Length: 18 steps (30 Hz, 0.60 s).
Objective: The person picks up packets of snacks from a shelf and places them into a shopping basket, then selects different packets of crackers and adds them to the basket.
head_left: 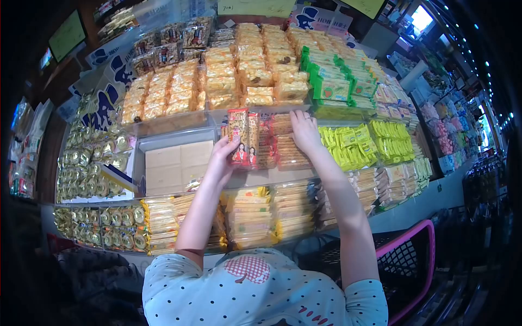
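Observation:
My left hand (221, 157) grips red-and-clear packets of snack bars (239, 136), its thumb on their left side. They stand upright at the left end of a row in a clear bin; more red packets (265, 141) lie just right of them. My right hand (305, 130), wearing a ring, rests at the right edge of a stack of brown bar packets (289, 152). Its fingers reach over the far end of the stack, holding nothing that I can make out; the fingertips are partly hidden.
A cardboard-lined bin (176, 163) with a few small packets is at left. Yellow-green packets (348, 145) lie right of my right hand. Behind are orange-toned snack packs (250, 65) and green packs (333, 87). Stick packets (250, 214) fill the front row; a pink-rimmed basket (429, 244) is at lower right.

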Each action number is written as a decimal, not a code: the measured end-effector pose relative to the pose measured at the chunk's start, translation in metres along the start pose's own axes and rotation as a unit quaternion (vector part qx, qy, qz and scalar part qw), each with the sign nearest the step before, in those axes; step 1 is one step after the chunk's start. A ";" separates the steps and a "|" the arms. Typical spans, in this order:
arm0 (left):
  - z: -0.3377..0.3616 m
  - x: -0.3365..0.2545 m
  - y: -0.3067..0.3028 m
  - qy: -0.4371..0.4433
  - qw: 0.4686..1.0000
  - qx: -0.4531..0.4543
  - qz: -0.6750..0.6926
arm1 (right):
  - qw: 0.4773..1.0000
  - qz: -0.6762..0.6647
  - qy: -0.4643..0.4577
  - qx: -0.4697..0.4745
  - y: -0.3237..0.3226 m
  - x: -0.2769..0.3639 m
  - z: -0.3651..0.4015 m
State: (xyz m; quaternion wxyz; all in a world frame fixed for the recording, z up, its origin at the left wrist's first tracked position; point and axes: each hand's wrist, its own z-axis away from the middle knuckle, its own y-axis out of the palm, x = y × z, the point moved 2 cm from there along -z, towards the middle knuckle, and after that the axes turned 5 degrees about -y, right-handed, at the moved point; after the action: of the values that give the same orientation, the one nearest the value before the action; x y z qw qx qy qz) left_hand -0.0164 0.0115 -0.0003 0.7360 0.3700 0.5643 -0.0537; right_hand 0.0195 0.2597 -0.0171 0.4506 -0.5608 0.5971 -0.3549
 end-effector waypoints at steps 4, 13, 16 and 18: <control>0.006 0.008 0.002 -0.120 0.975 0.022 0.188 | 0.999 0.009 0.037 -0.013 -0.002 0.004 -0.002; 0.009 0.017 0.016 -0.115 0.968 0.074 0.209 | 0.998 0.010 0.008 -0.061 -0.036 0.005 0.015; 0.019 0.007 0.031 -0.075 0.984 0.041 0.155 | 0.933 -0.300 0.192 -0.045 -0.078 0.013 0.035; 0.026 0.005 0.043 -0.040 0.988 0.059 0.137 | 0.739 -0.600 0.301 -0.058 -0.078 0.012 0.062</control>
State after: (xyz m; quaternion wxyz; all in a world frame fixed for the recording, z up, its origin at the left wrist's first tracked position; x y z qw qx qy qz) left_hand 0.0273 0.0286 0.0188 0.7353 0.4844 0.4739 -0.0003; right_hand 0.1056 0.2440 0.0324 -0.0920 -0.6921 0.2609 -0.6667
